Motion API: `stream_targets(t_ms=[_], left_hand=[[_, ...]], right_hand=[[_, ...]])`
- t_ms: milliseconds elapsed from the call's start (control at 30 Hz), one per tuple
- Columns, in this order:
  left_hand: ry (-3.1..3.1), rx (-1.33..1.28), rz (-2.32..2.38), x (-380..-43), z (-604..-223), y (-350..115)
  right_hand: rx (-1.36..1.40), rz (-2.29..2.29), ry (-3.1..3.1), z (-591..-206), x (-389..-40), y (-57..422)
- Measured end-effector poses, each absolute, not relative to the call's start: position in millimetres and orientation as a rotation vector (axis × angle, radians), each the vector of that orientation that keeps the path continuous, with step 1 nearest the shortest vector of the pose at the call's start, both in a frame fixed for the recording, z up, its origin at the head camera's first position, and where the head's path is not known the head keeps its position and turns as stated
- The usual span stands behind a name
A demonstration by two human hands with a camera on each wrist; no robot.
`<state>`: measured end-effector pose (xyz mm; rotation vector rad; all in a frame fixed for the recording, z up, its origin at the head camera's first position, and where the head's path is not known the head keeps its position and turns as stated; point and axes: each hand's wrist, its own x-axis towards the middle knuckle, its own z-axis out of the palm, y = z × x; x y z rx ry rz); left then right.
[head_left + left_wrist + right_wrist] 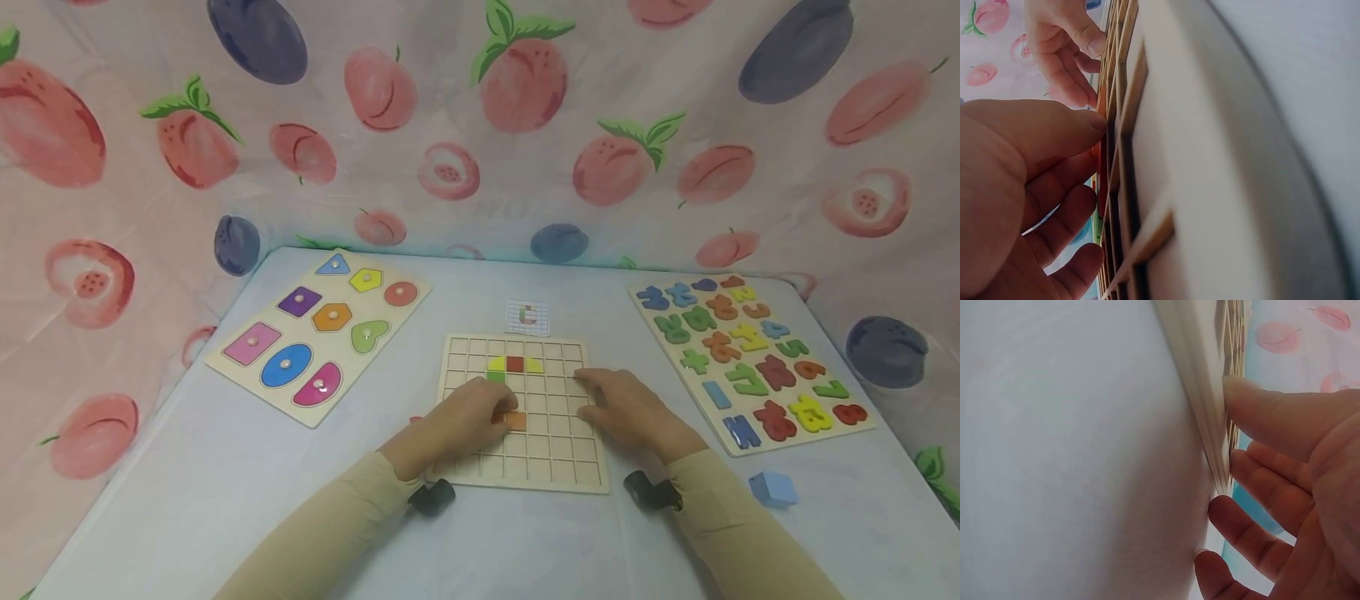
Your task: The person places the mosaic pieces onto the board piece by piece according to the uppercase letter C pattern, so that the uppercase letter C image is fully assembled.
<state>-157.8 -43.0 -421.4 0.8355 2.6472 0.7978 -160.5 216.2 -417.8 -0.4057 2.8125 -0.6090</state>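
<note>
A wooden grid board (555,475) lies flat on the table, with raised strips between its square cells. My left hand (468,417) reaches over its left half, thumb and fingertips curled down at an orange tile (517,422). In the left wrist view, the thumb (1088,125) meets the board's face beside red-orange tile edges (1102,181). Higher on the grid sit a red square (515,364), yellow rounded pieces (535,366) on both sides of it, and a green square (496,377). Loosely spread, my right hand (626,408) touches the board's right edge with thumb and fingertips.
Behind the board lies a small pattern card (528,317). A shape puzzle with knobs (360,354) is at left, a letter and number puzzle (716,400) at right. A blue block (774,489) sits by the right forearm. Fruit-print cloth (465,225) hangs behind the table.
</note>
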Motion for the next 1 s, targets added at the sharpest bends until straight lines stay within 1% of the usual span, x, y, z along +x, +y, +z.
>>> stream_targets(t_ms=[700,1000], left_hand=[[2.672,0.822,0.798,-160,-420,-49],[2.669,0.655,0.846,-163,-407,-71]], right_hand=[[-0.400,-0.597,2.825,-419,-159,216],[-0.404,-0.591,2.821,-419,-161,217]])
